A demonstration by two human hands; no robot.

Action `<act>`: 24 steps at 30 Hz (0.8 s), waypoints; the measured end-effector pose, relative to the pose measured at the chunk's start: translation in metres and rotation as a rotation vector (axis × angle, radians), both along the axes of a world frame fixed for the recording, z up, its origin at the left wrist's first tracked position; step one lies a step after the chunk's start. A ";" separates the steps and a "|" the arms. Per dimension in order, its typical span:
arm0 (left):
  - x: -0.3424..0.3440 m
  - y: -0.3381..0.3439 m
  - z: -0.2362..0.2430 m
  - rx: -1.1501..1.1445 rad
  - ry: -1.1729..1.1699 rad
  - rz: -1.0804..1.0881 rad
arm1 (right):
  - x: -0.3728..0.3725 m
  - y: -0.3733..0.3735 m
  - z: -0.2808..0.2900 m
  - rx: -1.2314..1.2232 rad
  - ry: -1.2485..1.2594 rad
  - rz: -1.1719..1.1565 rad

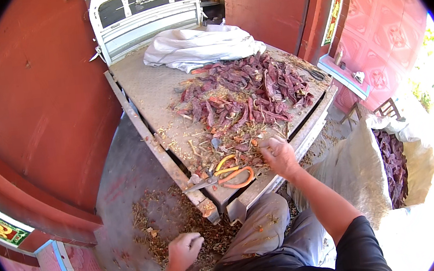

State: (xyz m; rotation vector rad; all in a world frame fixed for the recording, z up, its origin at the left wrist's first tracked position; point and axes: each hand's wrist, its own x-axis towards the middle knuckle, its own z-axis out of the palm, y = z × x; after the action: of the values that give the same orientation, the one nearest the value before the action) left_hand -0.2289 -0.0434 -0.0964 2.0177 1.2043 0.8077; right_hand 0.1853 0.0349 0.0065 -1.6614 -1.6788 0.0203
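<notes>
My left hand [185, 250] hangs low beside my left thigh, its fingers curled in, with nothing seen sticking out of them. At the near edge of the truck bed [138, 77], my right hand [279, 156] has its fingers bent together over stems and crumbs; what they hold, if anything, is hidden. Just left of it lie shears with orange handles [237, 177], blades pointing left. Beyond the right hand spreads a heap of dark red dried chili peppers [255, 91], mixed with loose seeds and stems.
A white woven sack [199, 46] lies crumpled behind the chilies. On the right stands a large open sack [346, 169] with dried chilies inside. Dark pliers [316, 74] rest at the bed's right edge. Plant scraps [176, 226] cover the floor below. A red door [44, 96] is at left.
</notes>
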 end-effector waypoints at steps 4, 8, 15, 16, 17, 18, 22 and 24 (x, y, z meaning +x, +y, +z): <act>0.026 0.038 0.039 0.268 -0.091 -0.009 | -0.030 0.005 0.016 -0.105 -0.060 0.029; 0.060 0.045 0.060 0.345 -0.149 -0.109 | -0.047 0.022 0.023 -0.248 -0.104 0.005; 0.064 0.024 0.056 0.330 -0.141 -0.127 | -0.028 0.024 0.013 -0.187 0.313 0.042; 0.063 0.024 0.056 0.333 -0.146 -0.125 | -0.026 0.020 0.013 -0.175 0.420 0.060; 0.062 0.023 0.057 0.320 -0.161 -0.123 | -0.026 0.014 0.015 -0.230 0.647 0.108; 0.062 0.024 0.060 0.308 -0.176 -0.121 | -0.029 0.004 0.016 -0.239 0.811 0.170; 0.077 0.027 0.067 0.034 -0.328 -0.050 | -0.042 -0.038 0.028 -0.320 1.344 0.322; 0.094 0.035 0.073 -0.235 -0.518 -0.123 | -0.049 -0.058 0.030 -0.379 1.428 0.372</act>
State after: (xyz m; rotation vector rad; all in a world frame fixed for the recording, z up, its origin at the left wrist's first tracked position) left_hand -0.1353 -0.0089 -0.0237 1.5448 0.8252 0.9973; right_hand 0.1367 -0.0230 0.0364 -0.9795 -0.7878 1.4064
